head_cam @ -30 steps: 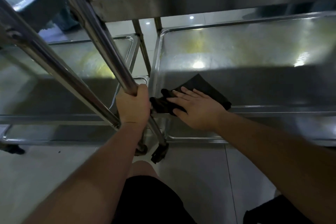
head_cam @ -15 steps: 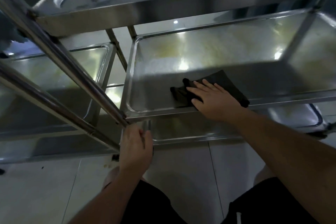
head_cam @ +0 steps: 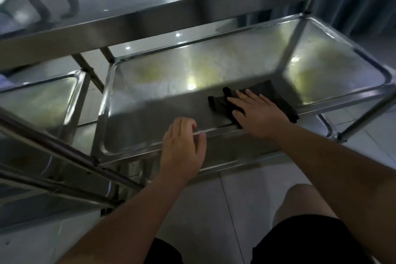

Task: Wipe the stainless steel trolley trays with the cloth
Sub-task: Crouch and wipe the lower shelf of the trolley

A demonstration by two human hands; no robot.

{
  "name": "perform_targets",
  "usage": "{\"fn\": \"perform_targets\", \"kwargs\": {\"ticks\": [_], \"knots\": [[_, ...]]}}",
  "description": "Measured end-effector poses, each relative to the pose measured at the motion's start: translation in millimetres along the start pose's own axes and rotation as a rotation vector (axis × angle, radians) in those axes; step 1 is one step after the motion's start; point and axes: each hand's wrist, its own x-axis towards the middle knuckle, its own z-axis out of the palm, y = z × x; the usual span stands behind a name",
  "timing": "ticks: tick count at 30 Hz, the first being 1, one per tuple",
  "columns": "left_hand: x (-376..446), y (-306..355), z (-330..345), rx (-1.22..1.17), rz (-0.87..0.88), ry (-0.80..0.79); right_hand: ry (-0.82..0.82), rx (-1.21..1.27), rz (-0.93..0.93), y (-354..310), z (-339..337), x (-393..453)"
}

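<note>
Middle trolley tray (head_cam: 162,100), long axis running L–R, sits w/ its near rim at both hands. Black cloth (head_cam: 276,100) lies flat on the near-right part of tray floor. Right hand (head_cam: 255,111) presses it, fingers straight & spread. Left hand (head_cam: 182,146) rests on near rim, fingers loosely bent over it, holding nothing. Unwiped run prob. lies left of cloth.

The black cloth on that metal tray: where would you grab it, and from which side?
Pinch the bunched left end of the cloth from above. It stands up in folds, clear of the right hand, while the rest lies flat on the tray and offers no grip.
</note>
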Motion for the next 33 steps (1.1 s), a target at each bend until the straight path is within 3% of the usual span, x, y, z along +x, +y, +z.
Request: {"fn": "perform_targets", "kwargs": {"ticks": [20,33], "knots": [[61,77,92,0.340,-0.023,-0.234,0.033,-0.018,0.201,169,-44,-15],[67,70,103,0.454,-0.045,-0.320,0.064,0.030,0.362,261,-66,-4]]}}
